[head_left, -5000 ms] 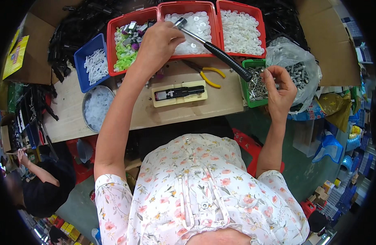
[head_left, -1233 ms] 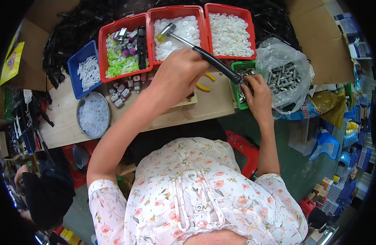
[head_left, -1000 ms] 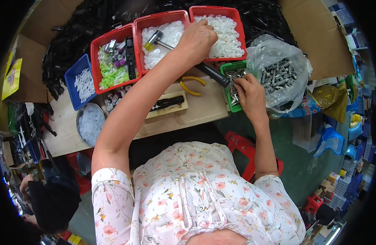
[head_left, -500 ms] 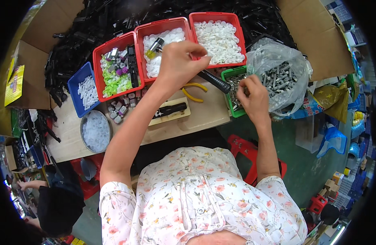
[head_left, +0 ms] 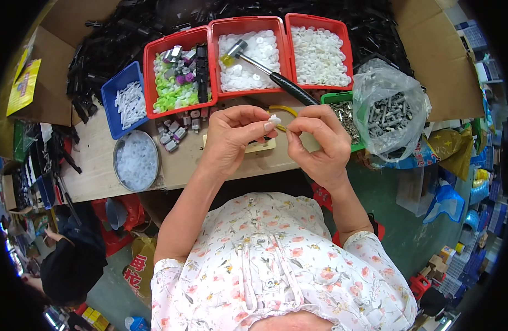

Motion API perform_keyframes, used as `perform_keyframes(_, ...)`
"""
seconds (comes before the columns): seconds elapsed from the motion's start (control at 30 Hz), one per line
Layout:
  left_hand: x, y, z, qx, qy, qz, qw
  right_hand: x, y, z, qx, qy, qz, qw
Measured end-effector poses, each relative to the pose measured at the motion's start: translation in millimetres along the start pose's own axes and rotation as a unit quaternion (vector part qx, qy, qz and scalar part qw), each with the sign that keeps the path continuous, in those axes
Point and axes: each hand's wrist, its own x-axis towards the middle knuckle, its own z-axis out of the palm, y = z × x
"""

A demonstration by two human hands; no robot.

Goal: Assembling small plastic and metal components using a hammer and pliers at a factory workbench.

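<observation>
Above the table's front edge my two hands are close together. My left hand [head_left: 232,138] pinches a small white plastic piece [head_left: 274,119], round with a raised tip, between thumb and forefinger. Close beside it, my right hand [head_left: 322,144] has thumb and forefinger pressed together; what they hold, if anything, is too small to make out. Yellow-handled pliers [head_left: 284,109] lie behind the hands, partly covered. A light-coloured block [head_left: 260,147] shows below my left fingers, mostly hidden. A hammer [head_left: 258,63] with a black grip rests across the middle red bin.
Red bins hold green and purple parts [head_left: 150,83], white discs [head_left: 215,58] and small white pieces [head_left: 291,52]. A blue bin [head_left: 111,113] and a round tin [head_left: 117,175] stand left. A green bin [head_left: 357,147] and a clear bag [head_left: 375,88] of metal parts are right. Black parts [head_left: 171,19] pile behind.
My left hand has come back from over the red bins with the white piece. My right hand has left the green bin and moved left to meet it. The view has shifted slightly.
</observation>
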Motion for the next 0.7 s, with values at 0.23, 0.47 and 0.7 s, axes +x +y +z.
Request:
perform_keyframes(0.23, -6.8, -3.8, -2.4, -0.001, 0.000, 0.047, 0.999, -0.5, 8.2, 6.7, -0.051, 0.013, -0.068, 0.996)
perform_keyframes(0.47, -10.5, -5.7, 2.5, 0.039, 0.017, 0.078, 0.996, -3.6, 8.5, 7.0, -0.090, 0.002, -0.095, 0.991)
perform_keyframes(0.7, -13.9, -9.7, 7.0, 0.047, 0.070, 0.101, 0.991, -4.9, 6.1, 8.6, -0.146, -0.005, -0.124, 0.981)
